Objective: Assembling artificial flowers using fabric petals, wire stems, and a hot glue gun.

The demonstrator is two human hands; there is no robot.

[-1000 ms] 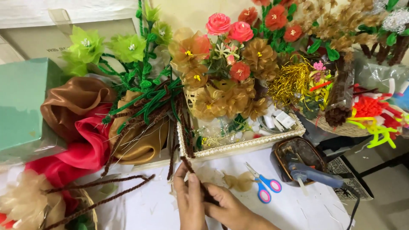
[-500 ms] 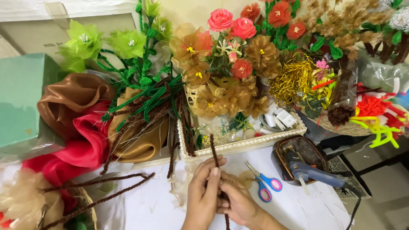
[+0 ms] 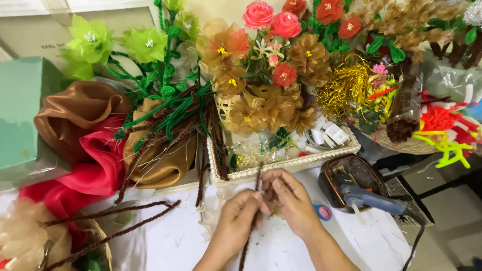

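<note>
At the near edge of the white worktop [image 3: 170, 241], just in front of the cream tray [image 3: 281, 168], both hands meet around a brown fuzzy stem [image 3: 257, 183] held upright. The left hand [image 3: 233, 226] pinches the stem low down, and the right hand [image 3: 293, 203] closes its fingertips on a small tan scrap of fabric pressed against the stem; the stem's lower end runs down past the left wrist. Wrapping well likely means keeping the stem taut and the pinch tight so the scrap does not slip. Room is narrow: the tray rim lies just beyond the fingertips, blue scissors [image 3: 323, 212] sit just beside the right hand, and a glue gun [image 3: 374, 200] rests near on the right. Loose brown stems [image 3: 110, 221] lie to the left, with open worktop between them and the left hand.
</note>
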